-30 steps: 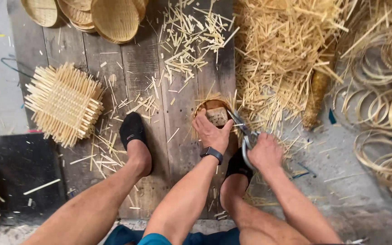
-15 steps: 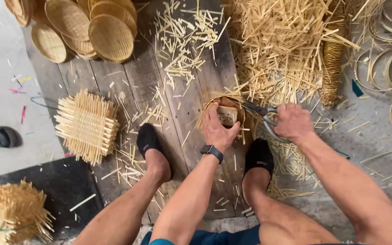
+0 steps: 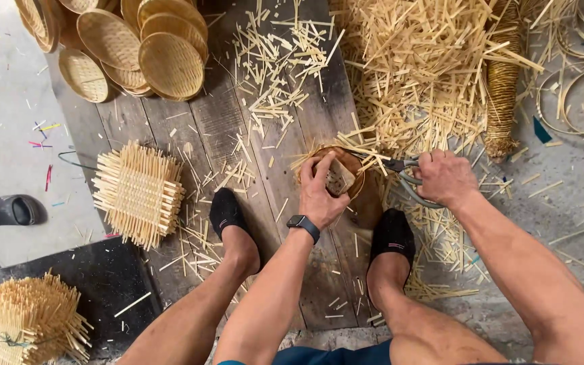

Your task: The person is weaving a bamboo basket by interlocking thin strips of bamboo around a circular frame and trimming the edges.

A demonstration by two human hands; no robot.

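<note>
Seated over a plank platform [image 3: 238, 135], a person presses the left hand [image 3: 319, 196], fingers curled around a small block, into a basket [image 3: 356, 169] near the platform's right edge. The right hand [image 3: 444, 177] has its fingers clamped on shears [image 3: 400, 167] at the basket's rim. Finished trays [image 3: 170, 64] are stacked at the far left corner.

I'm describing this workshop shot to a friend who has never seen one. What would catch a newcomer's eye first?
At centre, the left hand presses a small woven basket onto the plank floor while the right hand works scissors at its rim. Upper right lies a big heap of bamboo offcuts; upper left, stacked round woven trays.
</note>
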